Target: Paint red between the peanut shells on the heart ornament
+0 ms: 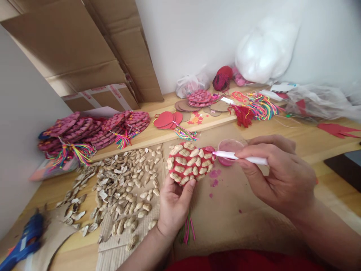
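Observation:
My left hand (175,201) pinches the lower edge of a red disc covered with peanut shells (190,162), holding it up over the brown cardboard sheet (234,210). A coloured tassel (187,227) hangs from the disc below my wrist. My right hand (279,175) grips a white paintbrush (239,157), its tip touching the disc's right edge. Just behind the brush sits a small cup of pink paint (229,150).
Loose peanut shells (121,188) cover corrugated card at the left. A blue glue gun (24,241) lies at the bottom left. Stacks of pink painted discs with tassels (93,130) sit behind, with more discs (200,98), coloured threads (258,105), plastic bags and cardboard against the wall.

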`<move>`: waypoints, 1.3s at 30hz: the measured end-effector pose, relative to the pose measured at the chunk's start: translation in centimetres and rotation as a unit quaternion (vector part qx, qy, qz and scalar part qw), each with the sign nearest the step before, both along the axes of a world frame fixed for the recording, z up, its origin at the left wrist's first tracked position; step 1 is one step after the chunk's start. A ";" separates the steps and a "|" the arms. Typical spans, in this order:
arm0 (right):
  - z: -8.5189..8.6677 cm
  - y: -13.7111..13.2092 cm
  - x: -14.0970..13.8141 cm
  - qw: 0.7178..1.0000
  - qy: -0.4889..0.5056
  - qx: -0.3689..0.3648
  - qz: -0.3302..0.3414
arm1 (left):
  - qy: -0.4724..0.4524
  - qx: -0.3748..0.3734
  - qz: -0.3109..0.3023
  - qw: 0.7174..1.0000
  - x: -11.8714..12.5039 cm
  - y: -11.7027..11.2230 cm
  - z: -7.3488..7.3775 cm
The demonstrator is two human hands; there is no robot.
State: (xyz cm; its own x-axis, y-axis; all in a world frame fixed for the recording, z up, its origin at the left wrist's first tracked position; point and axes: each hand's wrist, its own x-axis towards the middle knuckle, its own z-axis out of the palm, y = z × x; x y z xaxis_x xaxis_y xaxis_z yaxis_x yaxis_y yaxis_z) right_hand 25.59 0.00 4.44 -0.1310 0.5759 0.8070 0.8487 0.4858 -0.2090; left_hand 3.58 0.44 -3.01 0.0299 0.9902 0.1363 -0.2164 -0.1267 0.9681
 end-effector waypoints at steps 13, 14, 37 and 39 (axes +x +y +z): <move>0.0 -0.1 0.1 1.000 0.014 0.010 -0.024 | -0.001 -0.019 0.009 1.000 -0.1 -0.1 0.0; 0.0 -0.1 0.1 0.999 0.023 0.009 -0.024 | -0.005 -0.018 0.009 1.000 -0.1 -0.1 -0.1; -0.2 0.3 0.6 0.998 0.061 -0.014 -0.014 | -0.019 -0.029 0.003 0.999 0.0 -0.1 0.1; -0.1 0.2 0.6 0.997 0.070 -0.022 -0.010 | -0.016 -0.029 0.000 0.999 -0.1 -0.1 0.1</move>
